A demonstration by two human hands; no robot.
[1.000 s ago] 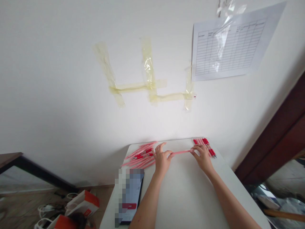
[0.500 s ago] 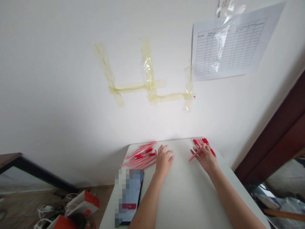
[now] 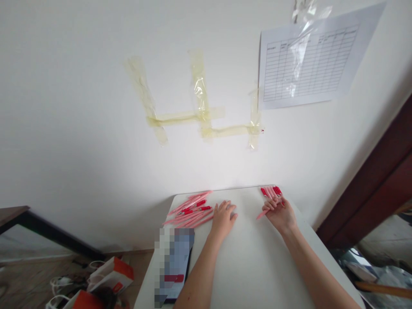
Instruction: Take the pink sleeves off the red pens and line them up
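Observation:
My right hand (image 3: 280,216) is palm up near the far right of the table, its fingers curled round a pink pen (image 3: 262,214). The pen's pink end sticks out to the left; the rest is partly hidden by the fingers. Just beyond that hand, several red-and-pink pens (image 3: 270,192) lie side by side at the far edge. My left hand (image 3: 224,218) rests palm down on the table with its fingers apart, and I see nothing in it. Left of it is a loose pile of long pink pieces (image 3: 193,219), with a few red pen parts (image 3: 201,203) among them.
A tablet or phone (image 3: 178,266), partly blurred out, lies at the left edge of the white table (image 3: 251,266). The wall behind carries yellowish tape (image 3: 201,94) and a printed sheet (image 3: 309,64). Orange-and-white boxes (image 3: 112,274) stand on the floor at left.
My right hand has turned and closed its fingers further round the pink pen. My left hand has moved slightly right and down, off the pile's edge, and lies flatter.

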